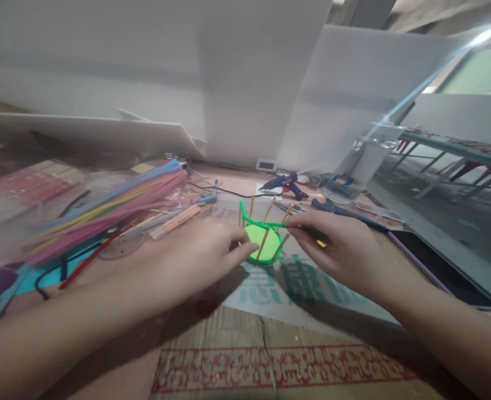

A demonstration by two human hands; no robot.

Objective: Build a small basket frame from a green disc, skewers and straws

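Observation:
A small round basket frame stands on the plastic sheet, with a bright yellow-green base, a green rim and several thin wooden sticks rising from its edge. My left hand steadies it from the left, thumb against its near side and the other fingers curled at the edge. A green pipe cleaner runs in front of one stick, its left end bent upward by the far-left sticks. My right hand pinches the right end of this pipe cleaner between thumb and forefinger, just right of the frame.
Coloured pipe cleaners lie bundled at left. Behind the frame are a blue glue gun with a lit red light and a small white display. Dark-handled scissors, a phone and a clear container sit at right.

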